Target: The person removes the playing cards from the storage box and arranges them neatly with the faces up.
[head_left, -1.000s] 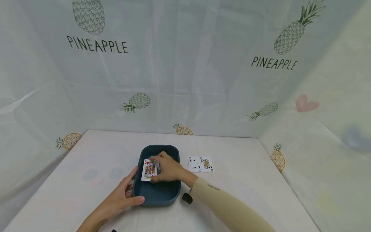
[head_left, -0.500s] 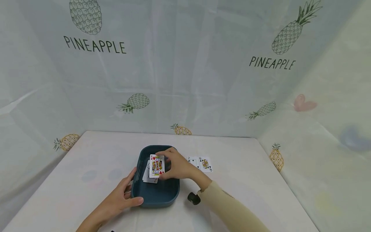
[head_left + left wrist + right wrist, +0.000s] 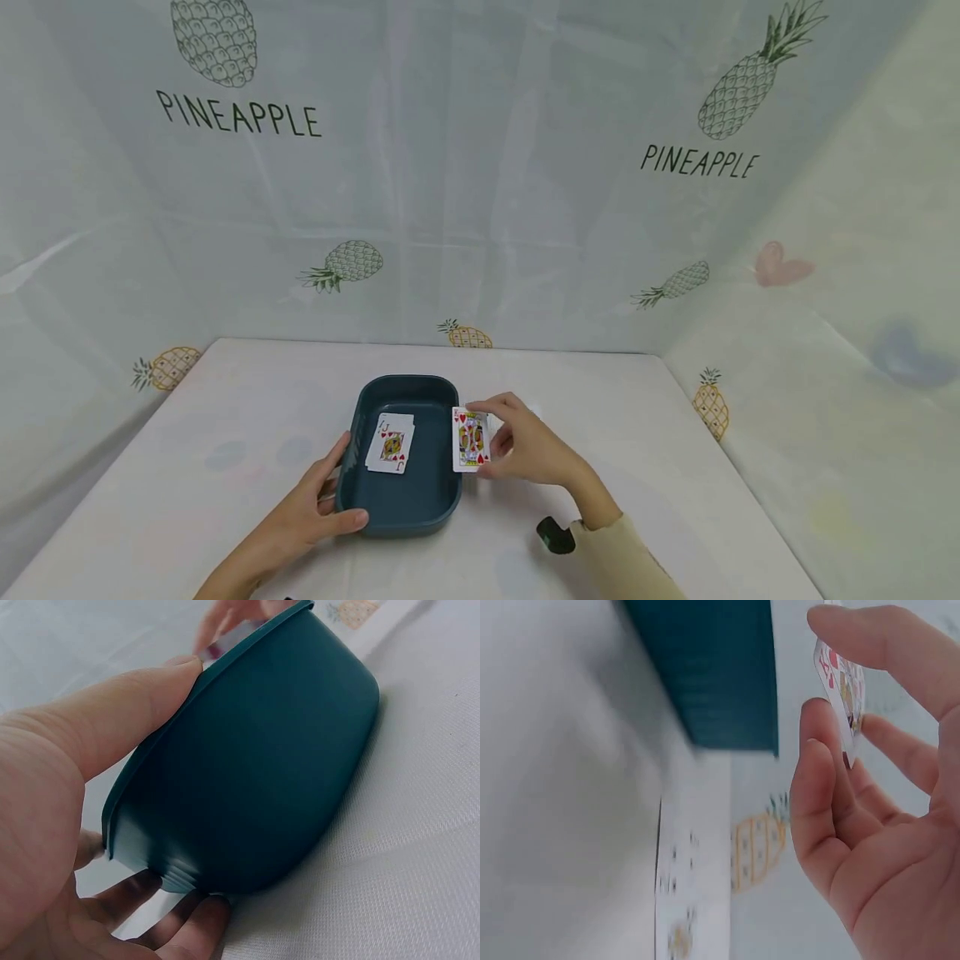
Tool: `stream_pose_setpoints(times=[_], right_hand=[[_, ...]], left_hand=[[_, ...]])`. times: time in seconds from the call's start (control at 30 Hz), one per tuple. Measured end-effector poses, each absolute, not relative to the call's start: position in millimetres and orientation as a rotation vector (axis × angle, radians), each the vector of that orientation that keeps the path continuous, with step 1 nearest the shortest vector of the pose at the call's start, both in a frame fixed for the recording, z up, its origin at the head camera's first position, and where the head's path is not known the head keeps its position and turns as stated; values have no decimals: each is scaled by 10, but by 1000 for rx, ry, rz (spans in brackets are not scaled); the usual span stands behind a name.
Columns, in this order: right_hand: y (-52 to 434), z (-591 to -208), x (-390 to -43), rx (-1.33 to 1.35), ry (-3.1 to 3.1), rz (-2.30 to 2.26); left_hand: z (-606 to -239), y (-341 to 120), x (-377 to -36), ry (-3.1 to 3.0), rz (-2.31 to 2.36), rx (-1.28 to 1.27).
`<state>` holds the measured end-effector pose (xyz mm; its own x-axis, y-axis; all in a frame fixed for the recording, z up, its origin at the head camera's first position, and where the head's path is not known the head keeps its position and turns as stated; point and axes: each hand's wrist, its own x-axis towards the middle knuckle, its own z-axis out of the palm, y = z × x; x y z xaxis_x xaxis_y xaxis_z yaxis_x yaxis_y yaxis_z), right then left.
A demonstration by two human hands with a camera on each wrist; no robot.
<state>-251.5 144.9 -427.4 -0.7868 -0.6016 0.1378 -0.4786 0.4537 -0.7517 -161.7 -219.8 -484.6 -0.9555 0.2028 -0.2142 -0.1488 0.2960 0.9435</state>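
head view: the right hand (image 3: 528, 450) pinches a king of hearts (image 3: 470, 439) between thumb and fingers, upright, just past the 3 o'clock rim of the teal tray (image 3: 397, 510); so this card is out of the tray but not yet set on the table (image 3: 225, 500); a jack (image 3: 391, 443) lies face up inside the tray, atop what seems a small stack, so more looks left to take out; the left hand (image 3: 315, 517) grips the tray's 8 o'clock corner.

left wrist view: thumb on the tray (image 3: 255, 787) rim, fingers (image 3: 187, 922) curled under its base.

right wrist view: the card (image 3: 840, 694) sits edge-on between thumb (image 3: 889, 645) and fingertips, tray wall at 11 o'clock.
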Motion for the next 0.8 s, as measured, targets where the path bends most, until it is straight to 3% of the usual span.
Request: stream_pose_setpoints(times=[0.3, 0.8], right_hand=[[2087, -4410, -2584, -840, 2674, -1199], [2808, -4598, -3043, -661, 2694, -948]], left_hand=[[-4824, -2200, -1622, 2276, 1697, 50], [-4848, -2205, -1621, 2268, 1718, 73]])
